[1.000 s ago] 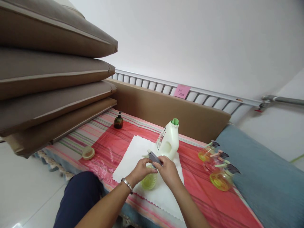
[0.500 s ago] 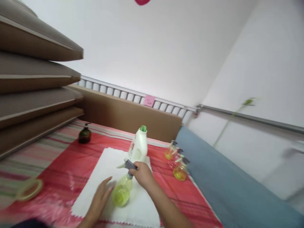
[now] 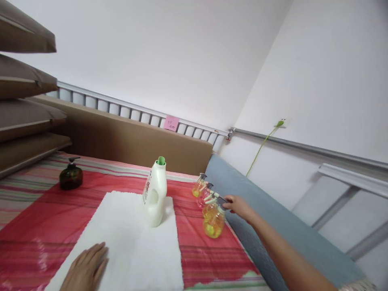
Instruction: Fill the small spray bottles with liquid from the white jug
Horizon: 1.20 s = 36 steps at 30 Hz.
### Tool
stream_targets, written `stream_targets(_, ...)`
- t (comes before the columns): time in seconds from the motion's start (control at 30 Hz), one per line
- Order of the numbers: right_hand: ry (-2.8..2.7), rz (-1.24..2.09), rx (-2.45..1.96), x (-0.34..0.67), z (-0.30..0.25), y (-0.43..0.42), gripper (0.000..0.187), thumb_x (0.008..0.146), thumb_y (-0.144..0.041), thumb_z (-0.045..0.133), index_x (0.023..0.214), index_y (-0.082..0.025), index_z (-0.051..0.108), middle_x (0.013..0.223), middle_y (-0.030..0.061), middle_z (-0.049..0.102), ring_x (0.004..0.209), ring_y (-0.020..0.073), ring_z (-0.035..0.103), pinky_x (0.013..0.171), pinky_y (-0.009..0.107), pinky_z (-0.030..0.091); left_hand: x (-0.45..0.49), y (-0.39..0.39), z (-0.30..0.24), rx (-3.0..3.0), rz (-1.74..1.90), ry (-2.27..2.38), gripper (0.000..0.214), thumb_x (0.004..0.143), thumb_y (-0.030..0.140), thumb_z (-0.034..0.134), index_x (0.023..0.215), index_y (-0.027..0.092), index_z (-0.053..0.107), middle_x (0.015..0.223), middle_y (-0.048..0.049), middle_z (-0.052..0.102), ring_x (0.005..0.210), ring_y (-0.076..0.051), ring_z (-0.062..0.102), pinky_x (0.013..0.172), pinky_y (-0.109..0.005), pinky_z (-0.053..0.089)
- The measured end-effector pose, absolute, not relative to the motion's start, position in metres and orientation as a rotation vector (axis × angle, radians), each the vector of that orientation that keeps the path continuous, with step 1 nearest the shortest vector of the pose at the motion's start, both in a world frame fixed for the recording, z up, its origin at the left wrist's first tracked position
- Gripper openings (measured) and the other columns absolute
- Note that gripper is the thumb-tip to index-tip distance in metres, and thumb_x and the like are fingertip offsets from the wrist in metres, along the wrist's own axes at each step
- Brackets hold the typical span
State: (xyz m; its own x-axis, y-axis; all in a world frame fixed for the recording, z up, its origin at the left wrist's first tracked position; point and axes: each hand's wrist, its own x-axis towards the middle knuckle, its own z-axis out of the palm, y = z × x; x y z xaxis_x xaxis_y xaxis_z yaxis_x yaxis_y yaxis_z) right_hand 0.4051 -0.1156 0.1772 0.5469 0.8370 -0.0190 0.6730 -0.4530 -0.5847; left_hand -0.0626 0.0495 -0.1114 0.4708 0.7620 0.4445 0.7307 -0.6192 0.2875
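Left hand (image 3: 85, 267) nearest, lying flat and released, palm down on the near corner of a white cloth (image 3: 127, 238); nothing in it. Cloth was spread over a red striped cover (image 3: 39, 226) on the surface. Right hand (image 3: 239, 205) was stretched out ahead and well to the right of the left hand, fingertips pinched on the grey trigger head of a yellow spray bottle (image 3: 214, 223). That bottle stood upright on the red cover, just left of the right hand, beside the edge of a blue cushion (image 3: 273, 226). Two more spray bottles (image 3: 199, 188) just beyond it, close together. White detergent bottle (image 3: 155, 196), green cap, upright on the far part of the cloth, between the hands and beyond the left one. Dark pump bottle (image 3: 70, 178) far off to the left, past the left hand. Brown board (image 3: 121, 139) stood behind everything
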Motion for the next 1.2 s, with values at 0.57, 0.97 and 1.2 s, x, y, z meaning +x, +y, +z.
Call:
stream_targets(0.57,-1.308,0.386,-2.424,0.517,0.120,-0.118,0.014,0.084,-0.026,0.057,0.089,-0.013,0.060,0.088,0.0010,0.063,0.079,0.0147,0.060,0.070,0.033,0.051,-0.072,0.050,-0.113,2.779,0.709,1.374,0.042,0.081,0.048,0.047,0.113,0.025,0.061,0.123,-0.0036,0.060,0.114,-0.025,0.054,0.099,-0.045,0.043)
stream_targets(0.97,-1.469,0.435,-2.293,0.518,0.107,-0.108,0.017,0.085,-0.028,0.056,0.094,-0.013,0.059,0.094,0.0024,0.063,0.087,0.0171,0.060,0.079,0.038,0.049,-0.074,0.049,-0.114,2.866,0.813,1.358,0.040,0.081,0.048,0.049,0.111,0.026,0.062,0.120,-0.0031,0.062,0.111,-0.026,0.056,0.095,-0.044,0.046)
stream_targets(1.2,-1.554,0.262,-2.356,0.515,0.114,-0.105,0.012,0.082,-0.025,0.060,0.085,-0.013,0.062,0.084,0.0004,0.066,0.077,0.0142,0.062,0.074,0.035,0.051,-0.070,0.051,-0.117,2.855,0.878,1.323,0.038,0.082,0.046,0.050,0.111,0.026,0.061,0.120,-0.0044,0.062,0.110,-0.025,0.057,0.095,-0.046,0.045)
